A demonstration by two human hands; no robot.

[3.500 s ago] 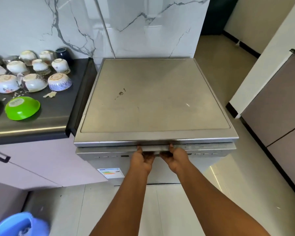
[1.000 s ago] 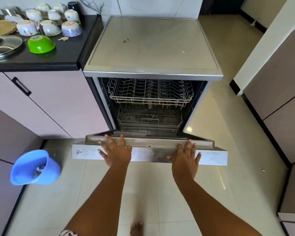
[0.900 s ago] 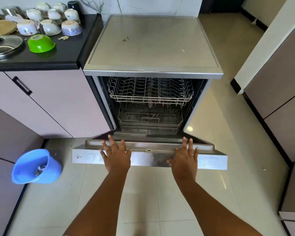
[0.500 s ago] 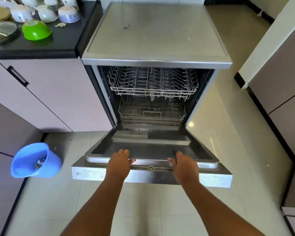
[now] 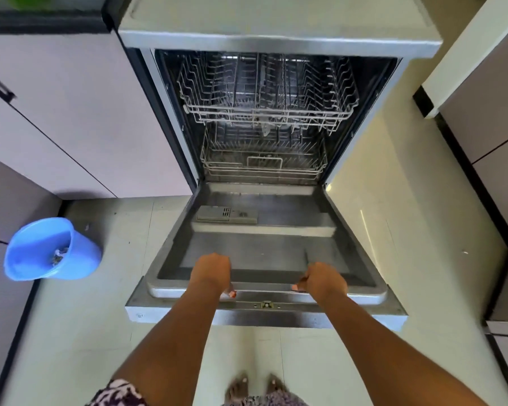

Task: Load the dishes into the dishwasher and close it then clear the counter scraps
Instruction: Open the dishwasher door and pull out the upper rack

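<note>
I have the dishwasher (image 5: 264, 177) door (image 5: 261, 253) dropped flat, my left hand (image 5: 213, 271) and right hand (image 5: 324, 281) curled over its front edge, both racks inside bare; loading, closing and scrap clearing remain.

The dishwasher door (image 5: 264, 253), shut 3.5 seconds ago, now lies folded flat, with the left hand (image 5: 213, 272) and right hand (image 5: 324, 281) curled over its near edge instead of spread flat.
</note>
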